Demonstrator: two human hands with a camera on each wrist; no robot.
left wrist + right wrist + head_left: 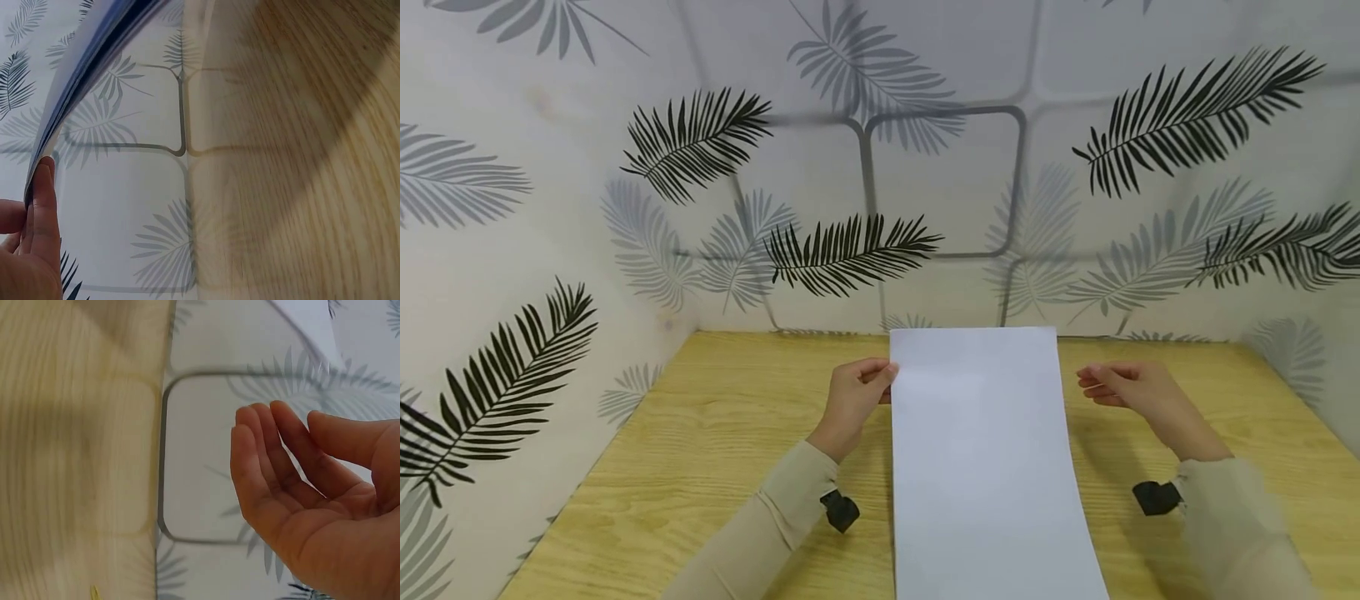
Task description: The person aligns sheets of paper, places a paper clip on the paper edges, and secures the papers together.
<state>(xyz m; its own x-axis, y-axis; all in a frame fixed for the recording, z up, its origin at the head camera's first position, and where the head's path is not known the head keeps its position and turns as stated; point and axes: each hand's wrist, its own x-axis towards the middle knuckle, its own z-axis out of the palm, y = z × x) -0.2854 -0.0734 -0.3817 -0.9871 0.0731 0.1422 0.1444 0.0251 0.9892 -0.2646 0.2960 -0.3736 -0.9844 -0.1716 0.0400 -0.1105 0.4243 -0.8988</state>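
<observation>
head view: my l hand [853, 404] pinches the white paper stack [981, 458] by its l edge, close to the top corner, thumb on the front face, fingers going round behind. stack spreads to the r of that grip & runs down toward me, past the bottom of the pic. my r hand [1138, 396] is across the stack from the l grip, near the r edge but apart from it, fingers loosely bent, nothing held. wood table [737, 400] is under & around both hands; leaf-print wall [940, 192] rises beyond them. beige sleeves [760, 517] on both my arms, small black thing [841, 510] by each cuff, nearer me than the hands.

l wrist view: same pinch, low l. stack shows almost edge-on, several sheets layered, slanting up & r from my fingertips. wall is behind the grip, table to its r, blurry where they meet.

r wrist view: palm & fingers show, fingers half bent, thumb tip a bit apart from the index tip, nothing btwn. paper edge is above my fingertips, not touching. wall behind the hand, table l of it. yellow sliver [95, 592] low l, well apart from my fingers, too small to id.
</observation>
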